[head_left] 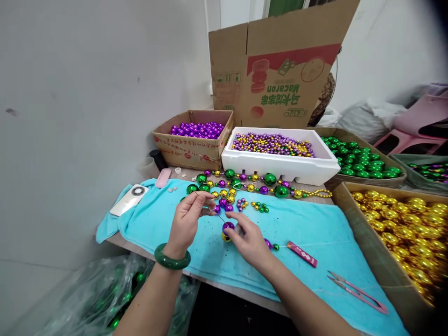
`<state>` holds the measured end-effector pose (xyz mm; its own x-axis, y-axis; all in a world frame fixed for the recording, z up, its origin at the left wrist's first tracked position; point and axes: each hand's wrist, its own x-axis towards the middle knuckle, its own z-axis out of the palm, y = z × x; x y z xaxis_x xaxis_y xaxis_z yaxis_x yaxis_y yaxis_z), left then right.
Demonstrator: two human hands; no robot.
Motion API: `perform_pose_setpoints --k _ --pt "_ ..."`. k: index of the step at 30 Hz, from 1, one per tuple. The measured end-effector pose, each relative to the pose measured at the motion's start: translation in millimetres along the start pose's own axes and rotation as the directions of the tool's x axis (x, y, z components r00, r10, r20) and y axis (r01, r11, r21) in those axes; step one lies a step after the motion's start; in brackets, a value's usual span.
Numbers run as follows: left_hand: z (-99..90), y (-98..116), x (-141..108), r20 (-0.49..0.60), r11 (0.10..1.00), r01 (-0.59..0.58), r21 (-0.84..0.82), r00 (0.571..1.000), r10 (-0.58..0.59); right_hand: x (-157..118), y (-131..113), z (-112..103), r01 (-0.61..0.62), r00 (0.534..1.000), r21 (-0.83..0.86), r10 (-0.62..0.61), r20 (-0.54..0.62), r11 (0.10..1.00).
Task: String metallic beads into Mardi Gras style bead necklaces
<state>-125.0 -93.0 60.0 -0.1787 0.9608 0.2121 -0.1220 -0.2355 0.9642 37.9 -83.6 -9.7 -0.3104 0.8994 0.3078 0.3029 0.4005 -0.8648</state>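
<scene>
Above a turquoise towel, my left hand pinches a thin needle that slants down toward my right hand. My right hand has its thumb and fingers around a shiny purple bead, at the needle's lower end. A gold bead shows just beneath the purple one. From under my right hand a purple and a green bead stick out on the towel, with a thread running right. Small groups of loose purple beads, gold beads and green beads lie just beyond my hands.
A strung bead garland lies behind the towel. Thread snips and a small pink packet rest at right. A white foam box, a purple-bead carton and a gold-bead carton surround the towel. A white phone-like device sits left.
</scene>
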Motion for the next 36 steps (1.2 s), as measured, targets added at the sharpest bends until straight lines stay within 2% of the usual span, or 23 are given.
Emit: perform_pose_setpoints --k 3,5,7,8,10,13,17,20,23,25,27,29,31,36 --pt "-4.9 3.0 -1.1 -0.049 0.996 -0.061 -0.067 0.997 0.057 6.8 -0.1 14.5 0.019 0.999 0.003 -0.020 0.048 1.000" --pt "-11.7 2.4 -0.4 -0.120 0.986 -0.108 -0.128 0.988 0.093 10.3 5.6 21.9 -0.030 0.999 -0.006 0.031 0.039 1.000" --pt "-18.0 -3.6 -0.1 -0.162 0.984 -0.106 -0.143 0.983 0.082 12.5 10.5 26.3 -0.093 0.995 0.015 0.093 0.021 0.996" --pt "-20.0 -9.1 -0.7 -0.154 0.991 -0.079 -0.104 0.986 0.063 13.3 11.5 27.5 -0.117 0.993 0.037 0.116 0.018 0.992" --pt "-20.6 -24.0 -4.2 -0.071 0.997 -0.011 0.072 0.997 0.016 14.8 10.1 28.0 -0.135 0.991 0.078 0.134 0.018 0.988" --pt "-14.9 -49.0 -13.4 0.038 0.952 0.011 0.307 0.999 -0.024 17.3 3.8 27.6 -0.103 0.995 0.053 0.103 -0.003 0.993" --pt "-6.6 -66.9 -21.6 0.012 0.956 0.050 0.289 0.998 -0.056 17.6 -1.0 31.5 -0.081 0.997 -0.017 0.080 -0.005 0.997" --pt "-3.0 -64.8 -20.2 -0.008 0.983 0.105 0.148 0.994 -0.105 15.1 0.4 31.7 -0.041 0.999 -0.027 0.042 0.011 0.999" --pt "-2.1 -56.3 -14.5 -0.083 0.987 0.135 -0.088 0.986 -0.142 9.4 10.9 13.3 -0.005 1.000 -0.111 0.005 -0.004 0.994" --pt "-3.7 -50.4 -9.8 -0.111 0.974 0.132 -0.187 0.982 -0.154 1.2 25.4 -12.4 -0.056 0.998 -0.267 0.061 0.010 0.962" --pt "-6.3 -44.9 -5.0 -0.123 0.968 0.112 -0.224 0.982 -0.143 -11.4 44.0 -43.0 -0.162 0.976 -0.510 0.215 0.047 0.845" --pt "-8.2 -39.5 -0.8 -0.123 0.968 0.082 -0.239 0.986 -0.114 -26.5 62.2 -69.9 -0.225 0.908 -0.732 0.412 0.082 0.643" --pt "-7.9 -33.3 2.7 -0.122 0.968 0.050 -0.245 0.989 -0.082 -40.7 76.2 -86.5 -0.238 0.868 -0.788 0.489 0.090 0.568" --pt "1.8 -8.0 8.8 -0.112 0.964 -0.057 -0.259 0.993 0.029 -55.9 88.8 -90.4 -0.249 0.867 -0.773 0.489 0.090 0.584"
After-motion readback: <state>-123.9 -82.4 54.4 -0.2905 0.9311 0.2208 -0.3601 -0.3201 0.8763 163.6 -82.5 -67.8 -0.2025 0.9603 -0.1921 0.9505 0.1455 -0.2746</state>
